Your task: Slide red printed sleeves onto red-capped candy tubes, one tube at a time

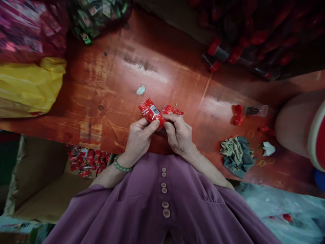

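My left hand (pixel 139 135) pinches a small glossy red packet (pixel 148 109) with a white barcode label, thumb on top. The thumb and curled forefinger of my right hand (pixel 179 134) are closed on a red piece of packet (pixel 172 110) with a ring pattern. The two red parts meet between my fingertips. Whether they are one bent packet or two, I cannot tell. Both hands are just above the near edge of the reddish wooden table (pixel 122 98). A green bead bracelet (pixel 123 166) circles my left wrist.
Left stand a pink bag (pixel 33 27) of packets and a yellow bag (pixel 30 86). Below is a cardboard box (pixel 40 173) with red packets (pixel 88 161). Right are red-capped containers (pixel 214 51), a clear tube (pixel 257 110), cloths (pixel 237 156) and a large tub (pixel 291 122).
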`<state>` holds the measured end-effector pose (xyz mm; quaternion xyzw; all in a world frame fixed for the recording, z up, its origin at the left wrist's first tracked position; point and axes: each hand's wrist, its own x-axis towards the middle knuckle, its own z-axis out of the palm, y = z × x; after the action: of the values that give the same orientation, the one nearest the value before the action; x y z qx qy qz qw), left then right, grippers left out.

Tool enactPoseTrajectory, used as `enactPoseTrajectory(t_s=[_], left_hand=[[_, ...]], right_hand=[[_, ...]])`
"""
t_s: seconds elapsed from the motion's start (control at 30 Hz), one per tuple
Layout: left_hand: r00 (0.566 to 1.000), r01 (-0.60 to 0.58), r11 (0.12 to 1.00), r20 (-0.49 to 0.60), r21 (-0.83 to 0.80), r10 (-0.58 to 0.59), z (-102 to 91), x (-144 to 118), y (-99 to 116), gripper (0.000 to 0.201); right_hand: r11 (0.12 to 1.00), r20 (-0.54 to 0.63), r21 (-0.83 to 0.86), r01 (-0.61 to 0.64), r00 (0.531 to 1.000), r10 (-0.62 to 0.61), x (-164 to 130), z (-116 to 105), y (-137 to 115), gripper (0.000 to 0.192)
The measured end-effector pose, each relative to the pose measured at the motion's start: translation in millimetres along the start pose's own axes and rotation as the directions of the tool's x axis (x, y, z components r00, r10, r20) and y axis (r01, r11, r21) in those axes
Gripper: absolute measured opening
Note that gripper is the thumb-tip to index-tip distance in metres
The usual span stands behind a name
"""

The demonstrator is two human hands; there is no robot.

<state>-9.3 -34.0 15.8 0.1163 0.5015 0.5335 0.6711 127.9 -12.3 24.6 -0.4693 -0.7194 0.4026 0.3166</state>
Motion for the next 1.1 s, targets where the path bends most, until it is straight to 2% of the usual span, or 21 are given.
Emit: enactPoseTrajectory(t_s=[0.13, 0.23, 0.3, 0.4, 0.47, 0.53, 0.6, 0.67, 0.8, 0.87, 0.93, 1.0, 1.1], left_hand=[[0.998, -0.054, 0.998, -0.038, -0.035, 0.053, -1.9, 5.5, 0.3, 0.028], [0.996, -0.084, 0.996, -0.045, -0.040, 0.082, -3.0, 8.9, -1.5, 0.029], [0.996, -0.084, 0.996, -0.030, -0.014, 0.084, -3.1, 10.5, -2.6, 0.030], [0.998, -0.065, 0.998, 0.015, 0.019, 0.065, -4.2, 12.5, -1.6, 0.030], [0.997, -0.051, 0.998, 0.054, 0.045, 0.049, -5.7, 13.7, 0.3, 0.029], [0.995, -0.036, 0.996, 0.099, 0.076, 0.029, -7.6, 14.7, 1.6, 0.030], [0.991, -0.032, 0.993, 0.134, 0.111, 0.017, -9.1, 15.2, 1.4, 0.029], [0.990, -0.044, 0.989, 0.138, 0.138, 0.025, -10.2, 15.3, 0.0, 0.028], [0.984, -0.094, 0.992, 0.159, 0.082, 0.080, -10.5, 14.7, -2.3, 0.030], [0.980, -0.111, 0.993, 0.169, 0.044, 0.102, -9.8, 14.6, -3.0, 0.031], [0.985, -0.111, 0.993, 0.134, 0.043, 0.104, -8.7, 14.6, -4.7, 0.030], [0.991, -0.093, 0.994, 0.104, 0.057, 0.087, -7.6, 14.5, -7.6, 0.027], [0.988, -0.063, 0.997, 0.142, 0.050, 0.055, -5.9, 13.9, -10.8, 0.025]], right_hand=[[0.990, 0.227, 0.096, -0.099, 0.971, 0.075, 0.2, -19.4, -4.1, 0.045], [0.970, 0.299, 0.154, -0.188, 0.945, 0.135, -2.5, -25.4, 0.0, 0.042], [0.974, 0.266, 0.152, -0.168, 0.956, 0.123, -4.8, -22.5, 5.2, 0.037], [0.997, 0.183, 0.077, -0.028, 0.983, 0.013, -7.8, -14.2, 12.0, 0.038], [0.998, 0.149, 0.065, 0.004, 0.989, -0.013, -9.8, -9.7, 14.7, 0.041], [0.984, 0.155, 0.148, -0.102, 0.985, 0.079, -12.1, -6.6, 16.3, 0.044], [0.929, 0.194, 0.274, -0.248, 0.961, 0.199, -14.2, -3.8, 17.3, 0.047], [0.886, 0.192, 0.343, -0.312, 0.947, 0.259, -15.7, -0.9, 17.7, 0.046], [0.931, 0.084, 0.280, -0.235, 0.972, 0.220, -15.5, 3.0, 15.2, 0.040], [0.942, 0.077, 0.256, -0.219, 0.976, 0.206, -14.7, 4.2, 13.4, 0.039], [0.940, 0.071, 0.253, -0.229, 0.973, 0.218, -14.4, 6.3, 12.7, 0.038], [0.929, 0.041, 0.280, -0.242, 0.970, 0.240, -14.1, 10.0, 13.2, 0.038], [0.875, 0.030, 0.402, -0.269, 0.959, 0.281, -11.9, 16.1, 14.7, 0.037]])
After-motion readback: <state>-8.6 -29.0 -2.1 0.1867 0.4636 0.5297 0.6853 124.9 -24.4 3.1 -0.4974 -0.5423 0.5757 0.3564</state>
